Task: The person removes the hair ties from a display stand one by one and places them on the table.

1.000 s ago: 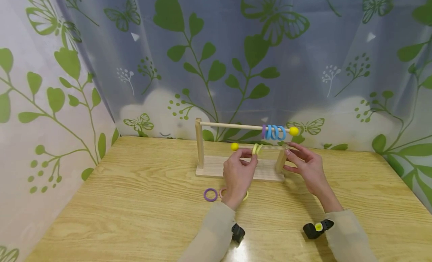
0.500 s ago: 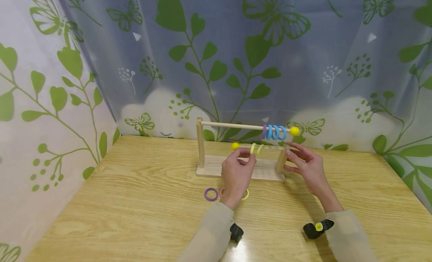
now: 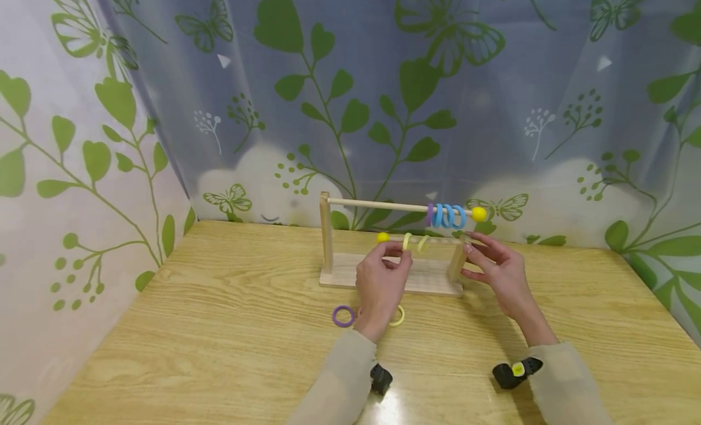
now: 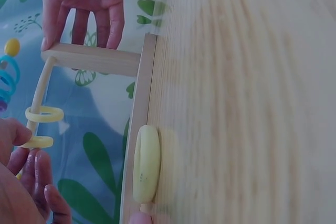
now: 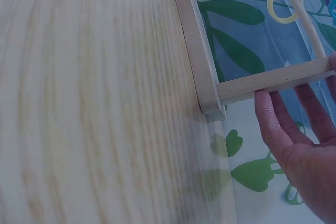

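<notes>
Pinched yellow ring (image 3: 406, 242) was around the lower rod (image 4: 41, 87) of the wooden stand, near the rod's yellow end bead (image 3: 383, 238). A second yellow ring (image 3: 423, 245) hung on the same rod, nearer the short post (image 3: 456, 263), with a gap between the two. Left hand (image 3: 380, 279) was clamped on the pinched yellow ring, thumb against fingers. Right hand (image 3: 501, 270) held the short post near its top from the outer side, thumb and fingers against the wood. The two hands were apart, with part of the lower rod between them.

Upper rod (image 3: 378, 204) ran from the tall post (image 3: 327, 236) and carried one purple ring (image 3: 429, 215) and three blue rings (image 3: 439, 217), bunched at the end by the round yellow knob (image 3: 479, 214). Purple ring was on the inner side of the bunch. Both posts stood upright on the flat wooden base (image 3: 432, 279).

On the desk (image 3: 246, 291), in front of the base: loose purple ring (image 3: 343, 326) lying flat, loose yellow ring (image 3: 402, 316) partly behind the left wrist, pink ring (image 3: 359, 314) mostly hidden by that wrist. Beige sleeves (image 3: 339, 376) covered both forearms; a black wrist camera (image 3: 512, 373) showed at each cuff. Behind the desk hung a blue-grey curtain (image 3: 476, 133) printed with green leaves and butterflies.
</notes>
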The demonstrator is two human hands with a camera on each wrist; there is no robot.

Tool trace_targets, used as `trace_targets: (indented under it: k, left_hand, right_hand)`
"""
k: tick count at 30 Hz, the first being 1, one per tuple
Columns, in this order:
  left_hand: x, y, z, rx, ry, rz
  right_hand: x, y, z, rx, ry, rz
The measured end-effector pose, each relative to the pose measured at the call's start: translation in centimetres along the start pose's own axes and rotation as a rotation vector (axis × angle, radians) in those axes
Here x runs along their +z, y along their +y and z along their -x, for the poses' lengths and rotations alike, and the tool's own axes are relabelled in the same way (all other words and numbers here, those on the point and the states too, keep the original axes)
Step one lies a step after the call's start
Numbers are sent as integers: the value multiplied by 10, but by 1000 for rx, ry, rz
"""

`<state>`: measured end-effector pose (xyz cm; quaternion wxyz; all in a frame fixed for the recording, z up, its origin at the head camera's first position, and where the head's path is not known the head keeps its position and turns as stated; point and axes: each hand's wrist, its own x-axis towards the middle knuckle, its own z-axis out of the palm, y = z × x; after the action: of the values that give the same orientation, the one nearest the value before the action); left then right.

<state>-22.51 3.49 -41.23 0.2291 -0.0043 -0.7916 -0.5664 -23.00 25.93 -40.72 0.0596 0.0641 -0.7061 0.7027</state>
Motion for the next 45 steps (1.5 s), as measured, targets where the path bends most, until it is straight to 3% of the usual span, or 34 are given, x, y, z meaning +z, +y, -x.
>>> trace_targets:
  k: [13, 24, 45]
  left_hand:
    - [-6, -3, -3, 27, 23, 1]
    - [-11, -9, -3, 10, 22, 9]
    - [-21, -4, -8, 10, 68, 51]
  right_hand:
    - [0, 0, 2, -10, -6, -5]
    - [1, 1, 2, -8, 0, -7]
    - [1, 0, 1, -16, 1, -18]
